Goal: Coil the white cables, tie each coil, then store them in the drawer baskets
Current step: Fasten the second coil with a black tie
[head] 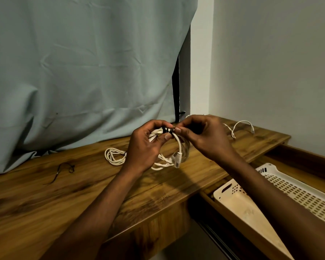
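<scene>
Fingers (169, 136) around round white coil (178, 147)

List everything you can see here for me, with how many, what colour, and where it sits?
Held cable coil: one, white, above the table between both hands.
Dark tie: one, black, wrapped round that coil's top.
Coil on table: one, white, left of the hands.
Loose cable: one, white, far right of the table.
Spare tie: one, black, on the table's left.
Table: one, brown wood.
Baskets: two, white, in the open drawer at right.
Curtain: one, pale grey-blue, behind the table.
Left hand: grips the coil.
Right hand: pinches the tie.
</scene>
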